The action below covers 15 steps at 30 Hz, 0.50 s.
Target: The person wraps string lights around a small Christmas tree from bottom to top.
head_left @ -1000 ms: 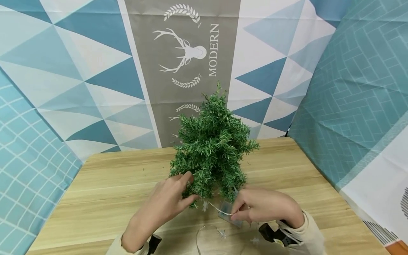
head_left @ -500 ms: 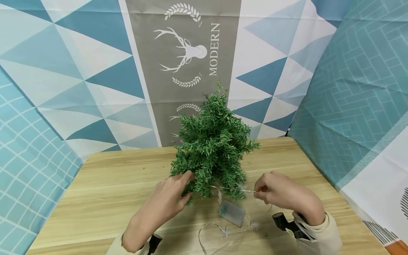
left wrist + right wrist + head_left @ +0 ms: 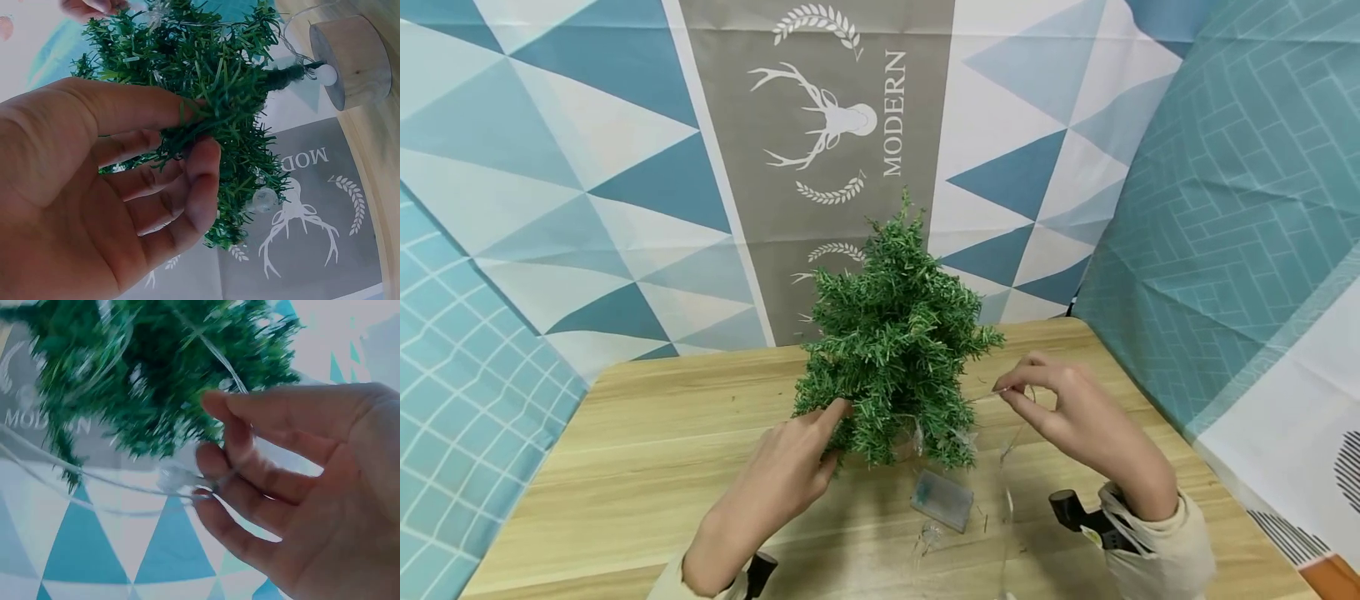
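At the near edge of the head view, pale sleeves [image 3: 1165,554] come in from both lower corners, each with a black wrist device [image 3: 1063,505] just beyond its cuff. Just past these, a clear ornament [image 3: 930,533] lies on the counter [image 3: 655,442], with a translucent rectangular box [image 3: 942,500] lying flat just behind it. To the right of the box, a stretch of pale wire trails downward, thin and partly blurred.

Farther in, the left hand [image 3: 782,467] reaches to the tree's lower left side; its wrist view shows thumb and forefinger pinching a green branch [image 3: 219,115]. The right hand [image 3: 1075,408], raised to the right of the tree, pinches a thin wire string [image 3: 215,351] that runs across to the lower right foliage. More loops of it pass through the fingers, with a blurred clear bead [image 3: 175,476] beside them.

Beyond the box stands the artificial Christmas tree [image 3: 891,342], upright near the middle of the counter. The left wrist view shows its round wooden base [image 3: 362,62], with a white ball [image 3: 326,75] beside the stem. Behind the counter hangs a patterned cloth backdrop [image 3: 647,142], its grey panel bearing a sideways deer head [image 3: 850,121] and the word MODERN.
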Each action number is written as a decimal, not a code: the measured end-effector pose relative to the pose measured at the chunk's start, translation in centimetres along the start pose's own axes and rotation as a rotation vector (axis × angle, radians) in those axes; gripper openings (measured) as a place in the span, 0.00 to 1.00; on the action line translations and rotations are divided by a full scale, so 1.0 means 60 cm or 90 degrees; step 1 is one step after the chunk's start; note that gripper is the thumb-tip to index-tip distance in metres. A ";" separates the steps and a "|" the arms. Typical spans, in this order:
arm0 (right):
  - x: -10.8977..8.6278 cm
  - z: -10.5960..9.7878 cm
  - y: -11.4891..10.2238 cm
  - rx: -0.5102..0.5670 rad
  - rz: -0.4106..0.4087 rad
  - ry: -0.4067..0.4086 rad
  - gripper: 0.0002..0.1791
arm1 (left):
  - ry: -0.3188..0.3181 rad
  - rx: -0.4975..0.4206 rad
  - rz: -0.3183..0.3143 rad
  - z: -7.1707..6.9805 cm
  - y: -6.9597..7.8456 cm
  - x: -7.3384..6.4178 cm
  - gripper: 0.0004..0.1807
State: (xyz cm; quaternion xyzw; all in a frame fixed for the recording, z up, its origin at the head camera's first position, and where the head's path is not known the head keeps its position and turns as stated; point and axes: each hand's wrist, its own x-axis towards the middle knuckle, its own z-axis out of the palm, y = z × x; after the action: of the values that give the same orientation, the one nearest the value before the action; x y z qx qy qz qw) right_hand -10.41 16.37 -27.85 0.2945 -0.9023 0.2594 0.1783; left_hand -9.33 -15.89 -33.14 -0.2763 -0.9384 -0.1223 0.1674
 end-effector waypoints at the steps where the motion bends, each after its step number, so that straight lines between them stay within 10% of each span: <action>1: 0.002 0.001 0.003 -0.010 -0.006 0.021 0.07 | 0.001 0.008 -0.001 0.000 -0.001 0.000 0.27; 6: 0.002 -0.005 0.009 -0.032 -0.062 0.095 0.09 | 0.015 0.039 -0.004 0.000 -0.006 -0.001 0.32; 15: -0.019 -0.020 -0.016 -0.043 -0.017 -0.016 0.11 | 0.023 0.055 -0.040 0.003 -0.016 0.000 0.33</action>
State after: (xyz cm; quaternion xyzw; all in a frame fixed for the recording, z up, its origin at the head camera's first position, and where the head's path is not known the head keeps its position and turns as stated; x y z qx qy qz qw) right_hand -8.76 16.89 -27.05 0.3039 -0.9086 0.2227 0.1801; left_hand -9.92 -16.60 -33.44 -0.2372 -0.9477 -0.0920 0.1925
